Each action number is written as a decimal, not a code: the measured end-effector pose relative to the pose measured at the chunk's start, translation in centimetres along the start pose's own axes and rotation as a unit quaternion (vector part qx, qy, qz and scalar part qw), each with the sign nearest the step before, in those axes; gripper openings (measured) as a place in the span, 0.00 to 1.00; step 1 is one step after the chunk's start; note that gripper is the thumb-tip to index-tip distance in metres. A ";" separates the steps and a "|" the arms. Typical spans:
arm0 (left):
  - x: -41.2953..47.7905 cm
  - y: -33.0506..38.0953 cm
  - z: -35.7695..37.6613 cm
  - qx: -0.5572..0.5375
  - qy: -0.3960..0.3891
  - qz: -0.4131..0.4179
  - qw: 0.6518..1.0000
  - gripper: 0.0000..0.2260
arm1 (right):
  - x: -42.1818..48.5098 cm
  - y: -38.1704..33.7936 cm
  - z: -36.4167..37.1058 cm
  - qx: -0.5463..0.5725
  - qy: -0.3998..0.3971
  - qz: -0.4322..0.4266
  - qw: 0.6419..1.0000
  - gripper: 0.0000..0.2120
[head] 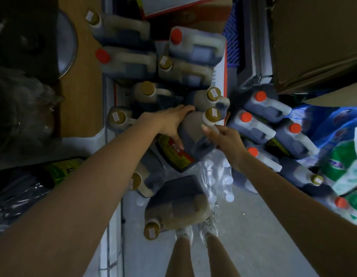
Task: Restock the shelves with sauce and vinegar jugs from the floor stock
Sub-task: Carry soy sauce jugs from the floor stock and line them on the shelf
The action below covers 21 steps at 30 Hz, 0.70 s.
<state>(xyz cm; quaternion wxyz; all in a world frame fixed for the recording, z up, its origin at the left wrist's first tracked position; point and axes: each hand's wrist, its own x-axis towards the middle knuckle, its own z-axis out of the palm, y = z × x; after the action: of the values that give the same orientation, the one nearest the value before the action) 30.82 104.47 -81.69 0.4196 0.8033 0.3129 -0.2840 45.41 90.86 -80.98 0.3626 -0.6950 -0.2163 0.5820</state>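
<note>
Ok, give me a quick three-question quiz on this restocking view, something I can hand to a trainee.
1. True or false: the left hand and the right hand both grip the held jug.
2. The held jug's cap is: A red, B olive-gold, C blue.
3. Short answer: what is in the clear wrapped pack on the floor below the held jug?
Key: 1 true; 2 B; 3 water bottles.
</note>
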 end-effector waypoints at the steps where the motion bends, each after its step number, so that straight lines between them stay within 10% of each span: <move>1: 0.0 -0.1 -0.3 0.006 -0.013 -0.001 1.000 0.52 | 0.0 -0.2 0.2 0.008 0.003 0.002 1.000 0.15; 21: -6.0 2.3 -1.0 0.006 0.162 0.004 0.987 0.44 | -2.7 -6.2 0.6 -0.189 0.032 -0.128 0.973 0.18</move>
<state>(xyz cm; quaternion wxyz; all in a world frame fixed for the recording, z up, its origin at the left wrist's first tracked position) 28.88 102.69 -75.80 0.3602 0.8423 0.3718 -0.1502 44.97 93.11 -74.55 0.3032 -0.7359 -0.3974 0.4566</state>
